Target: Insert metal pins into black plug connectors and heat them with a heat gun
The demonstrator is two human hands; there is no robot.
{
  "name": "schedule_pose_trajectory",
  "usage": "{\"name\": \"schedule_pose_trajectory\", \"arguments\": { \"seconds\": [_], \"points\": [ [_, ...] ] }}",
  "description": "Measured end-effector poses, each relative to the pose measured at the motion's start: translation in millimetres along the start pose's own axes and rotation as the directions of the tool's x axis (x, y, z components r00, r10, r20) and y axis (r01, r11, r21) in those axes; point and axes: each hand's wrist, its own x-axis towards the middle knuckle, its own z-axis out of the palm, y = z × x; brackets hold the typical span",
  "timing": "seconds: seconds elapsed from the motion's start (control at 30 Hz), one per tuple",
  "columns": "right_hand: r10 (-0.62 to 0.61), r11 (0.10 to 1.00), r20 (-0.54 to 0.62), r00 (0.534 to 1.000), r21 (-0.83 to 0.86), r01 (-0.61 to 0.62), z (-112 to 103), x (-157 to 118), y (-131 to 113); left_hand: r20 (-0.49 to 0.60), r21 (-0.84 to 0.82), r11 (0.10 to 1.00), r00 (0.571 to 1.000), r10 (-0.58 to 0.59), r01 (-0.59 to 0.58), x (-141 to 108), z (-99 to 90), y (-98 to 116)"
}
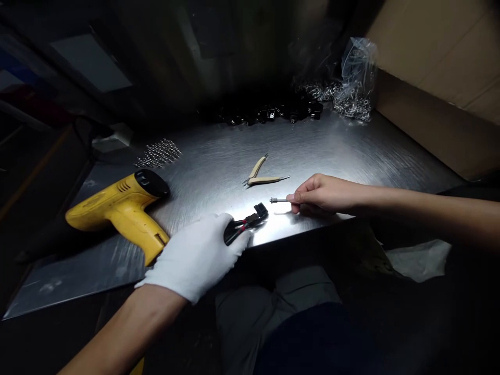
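Looks like the gloved left hand [197, 258] is gripping a black wired connector [250, 221] against the steel bench [332, 140] to keep it steady, while the bare right hand [324, 194] pinches a small metal screw [279, 200] for finer control.

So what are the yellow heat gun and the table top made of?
The heat gun looks like moulded plastic: smooth curved yellow shell with vent slots. The table top looks like brushed metal, probably steel, with fine grain lines and a sheen.
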Motion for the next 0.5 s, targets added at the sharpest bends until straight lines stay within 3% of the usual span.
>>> {"name": "schedule_pose_trajectory", "arguments": {
  "seconds": [0.23,0.5],
  "points": [
    [-0.072,0.988,-0.125,0.989,-0.142,0.054,13.6,12.4,-2.0,-0.110,0.345,0.933,0.982,0.152,-0.106,-2.4,-10.1,-7.2],
    [-0.069,0.996,-0.184,0.981,-0.064,0.058,4.9,7.4,2.8,-0.096,0.269,0.958,0.987,0.131,-0.101,4.2,1.9,6.2]
  ]
}}
